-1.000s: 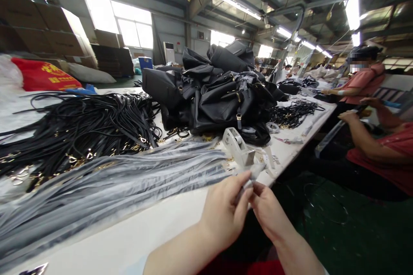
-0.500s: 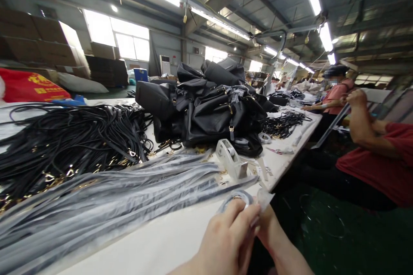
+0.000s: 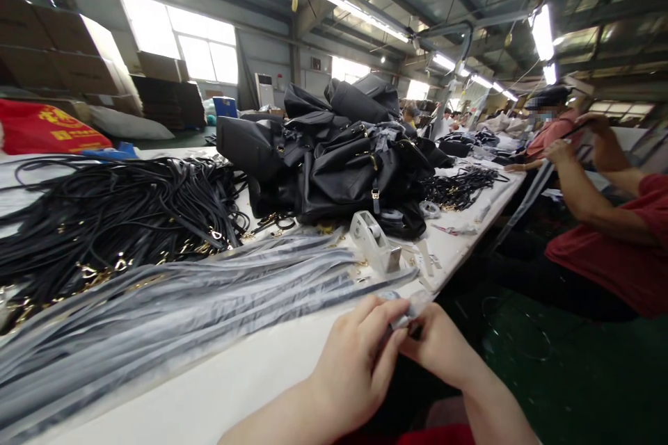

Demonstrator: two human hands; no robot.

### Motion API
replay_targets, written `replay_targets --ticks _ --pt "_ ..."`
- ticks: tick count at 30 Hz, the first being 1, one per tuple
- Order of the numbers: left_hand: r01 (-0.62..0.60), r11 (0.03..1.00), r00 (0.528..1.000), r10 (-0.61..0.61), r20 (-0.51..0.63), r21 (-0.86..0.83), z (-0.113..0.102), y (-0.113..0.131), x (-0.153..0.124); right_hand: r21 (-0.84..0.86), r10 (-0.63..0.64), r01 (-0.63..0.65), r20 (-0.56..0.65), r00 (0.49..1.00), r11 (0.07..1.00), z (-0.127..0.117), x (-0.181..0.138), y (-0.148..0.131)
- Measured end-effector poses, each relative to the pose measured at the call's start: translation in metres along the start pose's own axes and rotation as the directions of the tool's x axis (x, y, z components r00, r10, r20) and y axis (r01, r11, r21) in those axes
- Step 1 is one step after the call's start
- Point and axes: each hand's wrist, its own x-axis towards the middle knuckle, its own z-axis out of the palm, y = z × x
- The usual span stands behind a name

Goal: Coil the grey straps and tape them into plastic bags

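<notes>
My left hand [image 3: 355,354] and my right hand [image 3: 435,348] meet at the near edge of the white table [image 3: 250,375]. Both pinch the end of a plastic-wrapped strap [image 3: 404,316], fingers closed on it. The wrapped strap runs left onto a flat row of similar grey plastic-sleeved straps [image 3: 182,306]. A white tape dispenser [image 3: 373,240] stands on the table just beyond my hands.
A heap of black bare straps with gold clasps [image 3: 115,215] fills the left. Black bags [image 3: 344,153] are piled mid-table. More straps [image 3: 462,184] lie further back. A person in red [image 3: 610,236] sits at right; another person [image 3: 547,128] behind. Green floor [image 3: 574,375] lies right of the table.
My hands dropped lower and closer together on the wrapped strap end; the loop held up half a second ago is folded down. The neighbour's arm shifted.
</notes>
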Motion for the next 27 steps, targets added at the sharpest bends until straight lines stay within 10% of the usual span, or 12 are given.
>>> replay_targets --ticks 5,12,27 --pt "-0.018 1.0 0.993 0.019 0.113 -0.01 -0.007 0.002 0.004 0.31 0.03 0.1 -0.39 0.92 0.946 -0.024 -0.007 -0.003" --pt "0.019 1.0 0.989 -0.016 0.149 -0.015 -0.003 -0.003 0.004 0.375 -0.033 0.01 0.055 0.998 0.927 -0.008 -0.01 -0.025" --pt "0.005 1.0 0.995 -0.007 0.1 0.021 0.001 -0.006 0.003 0.275 0.091 -0.063 -0.09 0.992 0.959 0.005 -0.011 -0.023"
